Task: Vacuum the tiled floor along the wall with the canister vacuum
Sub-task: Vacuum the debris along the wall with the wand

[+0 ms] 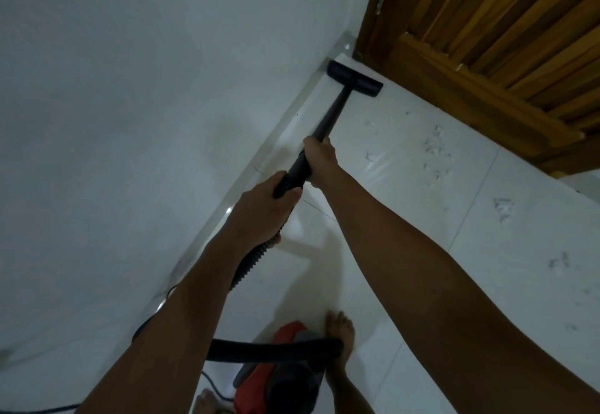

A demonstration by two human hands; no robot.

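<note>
Two hands grip the black wand (328, 121) of the canister vacuum. Right hand (319, 158) wraps the tube further out; left hand (264, 210) curls round the ribbed hose cuff (285, 184) just behind it. Beyond the right hand, the floor head (354, 78) sits flat on the tiled floor (406, 225), one end against the white wall (130, 89), near the wooden door (487, 40). Below the left forearm, the hose (276, 350) loops across the red-and-grey canister (285, 378), with a bare foot (341, 332) beside it. Scuff marks (436, 154) lie right of the right hand. No readable writing.
</note>
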